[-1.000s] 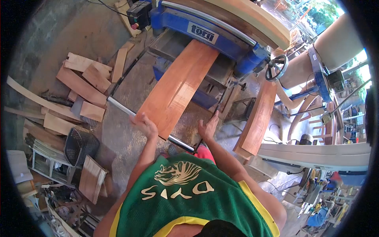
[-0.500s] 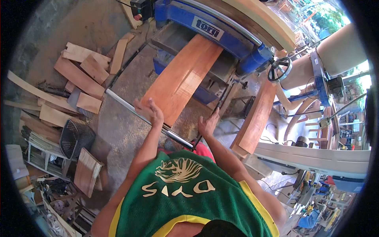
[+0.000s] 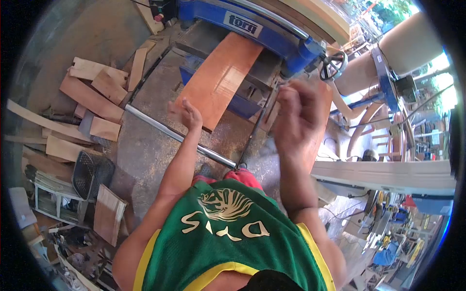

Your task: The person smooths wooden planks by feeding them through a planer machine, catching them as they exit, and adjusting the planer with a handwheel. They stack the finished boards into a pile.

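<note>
A reddish-brown wooden board (image 3: 221,80) lies with its far end under the blue planer (image 3: 269,24). Its near end reaches toward me, above the floor. At that end's left corner is my left hand (image 3: 188,115), fingers spread and palm against or just beside the wood; contact is hard to make out. My right hand (image 3: 298,109) is raised on the right, apart from the board and smeared by motion. Its fingers look bent, and whether anything is in them cannot be seen. Behind it, a second long board (image 3: 318,138) is partly hidden.
A metal roller bar (image 3: 170,133) crosses in front of me, joined to a dark side rail (image 3: 252,136). Wood offcuts (image 3: 92,99) and a black plastic basket (image 3: 92,174) lie left. A handwheel (image 3: 333,66) sits at the planer's right. Shavings cover the floor.
The board has slid farther into the planer, and my left hand has moved forward with its near end. My right hand has left the side rail and risen to the right.
</note>
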